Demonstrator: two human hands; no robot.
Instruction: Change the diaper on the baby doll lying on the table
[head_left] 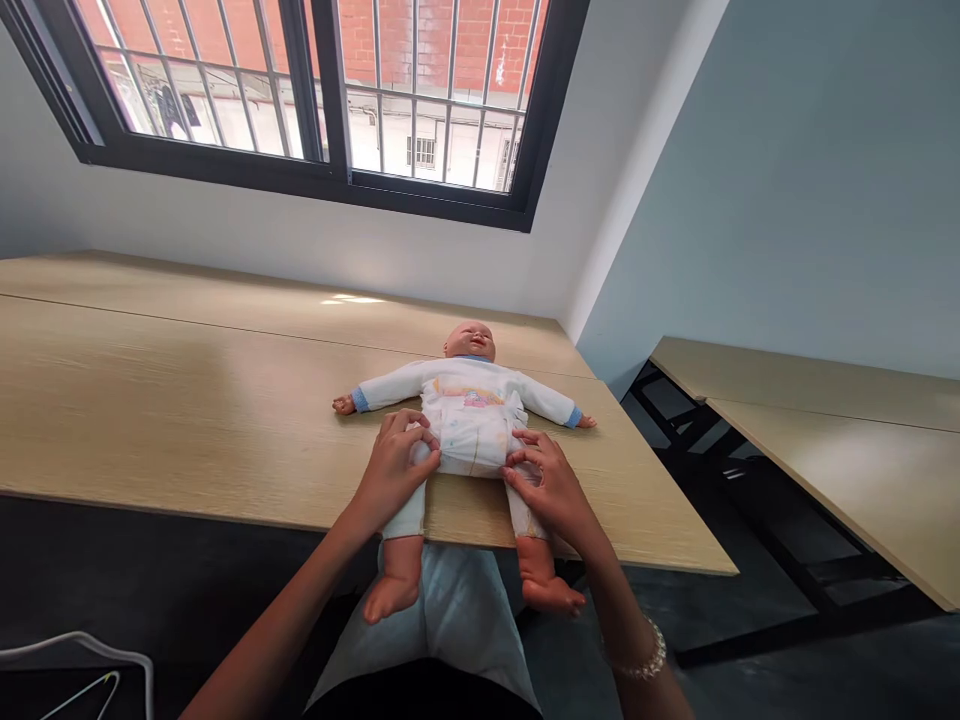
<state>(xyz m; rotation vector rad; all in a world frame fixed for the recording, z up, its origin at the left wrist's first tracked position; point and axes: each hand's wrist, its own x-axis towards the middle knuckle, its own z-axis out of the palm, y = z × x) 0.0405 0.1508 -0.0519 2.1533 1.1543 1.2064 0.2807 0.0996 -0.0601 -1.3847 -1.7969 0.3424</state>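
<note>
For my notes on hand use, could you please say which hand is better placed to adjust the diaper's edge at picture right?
Probably the right hand: it is right at that side of the diaper, while the left hand is at the opposite side.

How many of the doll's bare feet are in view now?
2. One foot hangs past the table edge, below the left hand; the other foot hangs past it below the right hand.

I have a doll on the near table, a window behind, a second table to the right.
</note>
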